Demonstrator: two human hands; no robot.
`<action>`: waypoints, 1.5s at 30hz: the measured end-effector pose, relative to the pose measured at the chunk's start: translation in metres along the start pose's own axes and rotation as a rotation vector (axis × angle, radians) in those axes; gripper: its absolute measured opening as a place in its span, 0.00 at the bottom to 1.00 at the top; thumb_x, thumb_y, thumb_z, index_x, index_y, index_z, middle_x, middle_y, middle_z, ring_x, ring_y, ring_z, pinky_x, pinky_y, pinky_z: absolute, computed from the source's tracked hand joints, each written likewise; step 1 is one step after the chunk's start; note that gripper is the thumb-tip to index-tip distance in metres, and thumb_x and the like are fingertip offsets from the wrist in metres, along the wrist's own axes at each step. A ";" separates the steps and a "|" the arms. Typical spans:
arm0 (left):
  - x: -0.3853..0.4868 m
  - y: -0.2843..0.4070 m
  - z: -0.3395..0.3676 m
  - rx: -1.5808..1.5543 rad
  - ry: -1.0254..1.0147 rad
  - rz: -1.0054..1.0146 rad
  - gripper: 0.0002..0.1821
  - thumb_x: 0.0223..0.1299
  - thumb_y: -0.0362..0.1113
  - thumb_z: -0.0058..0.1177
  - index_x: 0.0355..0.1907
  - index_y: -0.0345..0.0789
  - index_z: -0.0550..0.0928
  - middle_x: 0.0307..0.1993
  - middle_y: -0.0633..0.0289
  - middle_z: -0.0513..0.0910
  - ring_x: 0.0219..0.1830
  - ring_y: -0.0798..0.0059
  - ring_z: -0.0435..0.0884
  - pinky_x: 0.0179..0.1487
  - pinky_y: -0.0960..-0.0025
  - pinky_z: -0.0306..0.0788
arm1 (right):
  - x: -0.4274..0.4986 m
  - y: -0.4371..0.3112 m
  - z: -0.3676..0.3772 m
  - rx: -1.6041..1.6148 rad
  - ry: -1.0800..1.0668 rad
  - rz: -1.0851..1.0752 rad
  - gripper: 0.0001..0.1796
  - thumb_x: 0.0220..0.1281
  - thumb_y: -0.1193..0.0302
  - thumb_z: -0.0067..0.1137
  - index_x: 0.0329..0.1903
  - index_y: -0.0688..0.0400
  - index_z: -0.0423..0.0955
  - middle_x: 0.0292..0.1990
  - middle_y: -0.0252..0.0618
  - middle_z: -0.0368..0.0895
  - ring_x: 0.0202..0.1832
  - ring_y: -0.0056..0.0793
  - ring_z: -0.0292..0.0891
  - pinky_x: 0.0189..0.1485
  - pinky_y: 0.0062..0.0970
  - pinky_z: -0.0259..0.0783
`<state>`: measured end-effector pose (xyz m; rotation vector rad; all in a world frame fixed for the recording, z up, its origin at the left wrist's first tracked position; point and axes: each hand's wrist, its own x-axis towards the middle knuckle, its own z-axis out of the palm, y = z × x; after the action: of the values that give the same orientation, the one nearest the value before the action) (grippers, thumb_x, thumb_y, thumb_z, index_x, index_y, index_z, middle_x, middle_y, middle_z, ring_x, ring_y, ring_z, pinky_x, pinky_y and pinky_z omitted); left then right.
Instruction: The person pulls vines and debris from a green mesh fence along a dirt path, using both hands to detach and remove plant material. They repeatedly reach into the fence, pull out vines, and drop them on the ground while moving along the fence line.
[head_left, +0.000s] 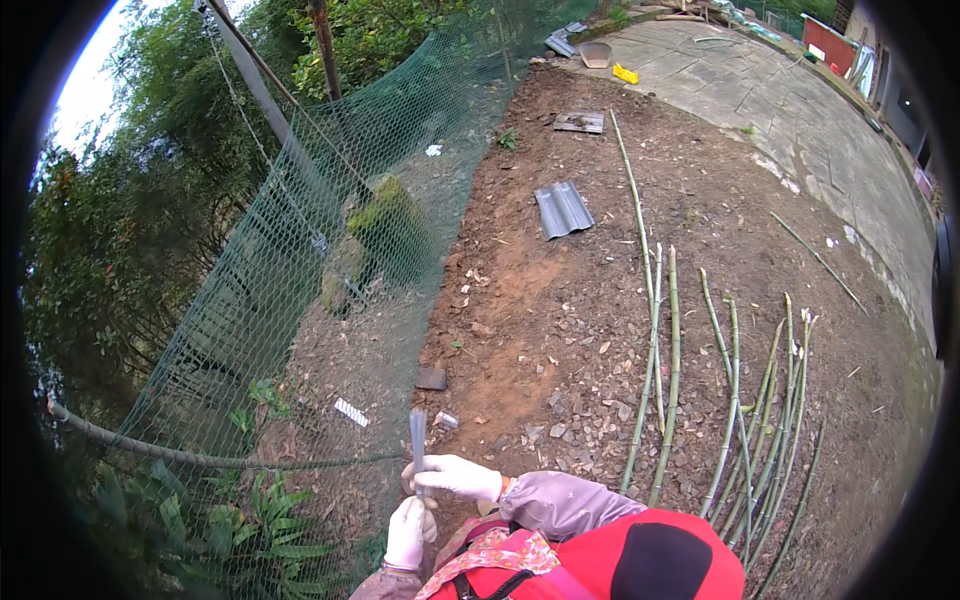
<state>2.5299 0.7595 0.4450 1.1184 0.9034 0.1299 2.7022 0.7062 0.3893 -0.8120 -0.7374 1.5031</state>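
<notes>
Both my hands wear white gloves and meet at a bundle of thin grey strips, too blurred to tell whether they are wires or plastic ties. My right hand grips the bundle around its middle, and its upper end sticks up past the fingers. Just below, my left hand holds the lower end. Beyond the hands, green netting hangs along the edge of the soil. A bamboo pole runs along the low edge of the net towards my hands.
Several cut bamboo poles lie on the stony soil to the right. A grey corrugated roof tile and a dark brick-like block rest near the net. A yellow plastic object lies at the concrete paving.
</notes>
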 end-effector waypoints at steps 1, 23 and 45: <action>0.001 -0.001 -0.001 -0.002 -0.024 0.028 0.15 0.70 0.45 0.44 0.36 0.34 0.73 0.13 0.75 0.57 0.12 0.87 0.53 0.17 0.77 0.50 | -0.001 -0.003 0.000 -0.009 -0.015 -0.031 0.20 0.68 0.60 0.52 0.55 0.61 0.71 0.44 0.33 0.77 0.47 0.20 0.71 0.52 0.24 0.68; -0.019 0.006 -0.004 -0.186 -0.122 0.171 0.18 0.70 0.50 0.42 0.30 0.37 0.71 0.12 0.76 0.53 0.11 0.86 0.51 0.16 0.76 0.50 | 0.007 -0.003 0.021 0.057 -0.097 -0.128 0.13 0.64 0.63 0.55 0.42 0.60 0.77 0.32 0.23 0.75 0.35 0.14 0.67 0.39 0.19 0.66; -0.032 -0.018 0.011 0.349 0.573 0.361 0.14 0.69 0.34 0.41 0.52 0.31 0.72 0.28 0.72 0.67 0.26 0.86 0.61 0.28 0.80 0.53 | -0.017 -0.026 0.016 -0.352 -0.003 -0.363 0.11 0.58 0.67 0.56 0.35 0.63 0.77 0.26 0.36 0.80 0.31 0.19 0.73 0.38 0.25 0.70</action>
<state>2.5104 0.7265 0.4495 1.6059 1.2509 0.6341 2.7036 0.6921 0.4208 -0.8802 -1.1072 1.0634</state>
